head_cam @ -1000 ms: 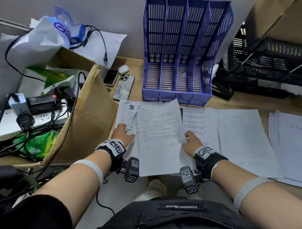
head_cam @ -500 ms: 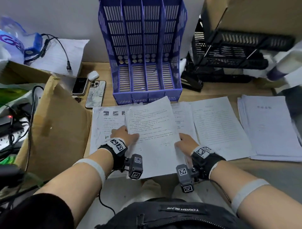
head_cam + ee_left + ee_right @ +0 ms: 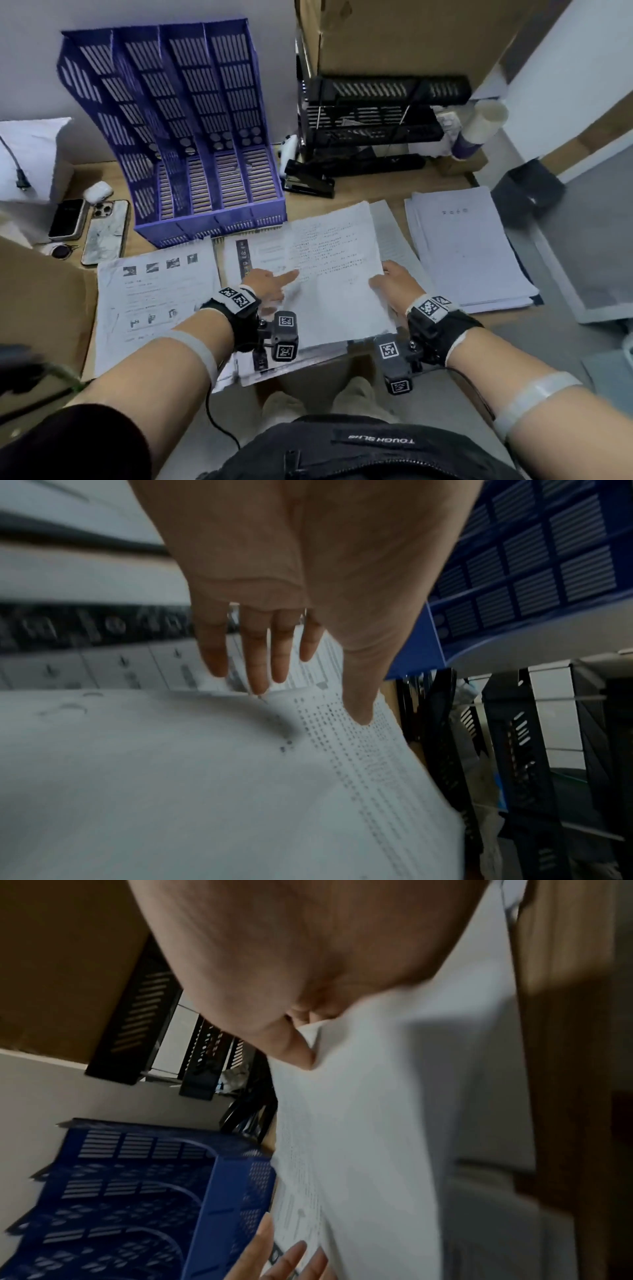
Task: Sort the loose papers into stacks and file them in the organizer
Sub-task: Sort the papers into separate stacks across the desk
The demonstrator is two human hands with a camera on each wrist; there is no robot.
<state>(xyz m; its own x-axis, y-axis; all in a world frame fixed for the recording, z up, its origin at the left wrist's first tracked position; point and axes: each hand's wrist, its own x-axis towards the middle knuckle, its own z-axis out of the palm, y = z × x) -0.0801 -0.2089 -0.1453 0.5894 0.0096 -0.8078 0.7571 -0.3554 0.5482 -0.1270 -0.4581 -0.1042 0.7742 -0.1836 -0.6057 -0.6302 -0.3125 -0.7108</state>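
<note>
A blue slotted organizer (image 3: 178, 137) stands at the back of the desk, its slots holding nothing that I can see. My right hand (image 3: 390, 281) pinches the right edge of a printed text sheet (image 3: 335, 274), thumb on top (image 3: 291, 1047), and holds it lifted over the middle paper stack (image 3: 263, 253). My left hand (image 3: 274, 284) is at the sheet's left edge with its fingers (image 3: 253, 669) straight and spread; only the thumb tip touches the sheet (image 3: 205, 777). A stack with pictures (image 3: 154, 298) lies to the left and a plain stack (image 3: 469, 246) to the right.
Two phones (image 3: 106, 233) and an earbuds case (image 3: 97, 190) lie left of the organizer. A black stapler (image 3: 308, 181) and a black wire tray (image 3: 376, 116) sit to its right under a cardboard box (image 3: 394, 34). Brown cardboard (image 3: 41, 291) borders the desk's left.
Both hands have carried the text sheet to the right, from the picture stack to over the middle stack. My left hand's fingers have straightened away from the sheet's edge.
</note>
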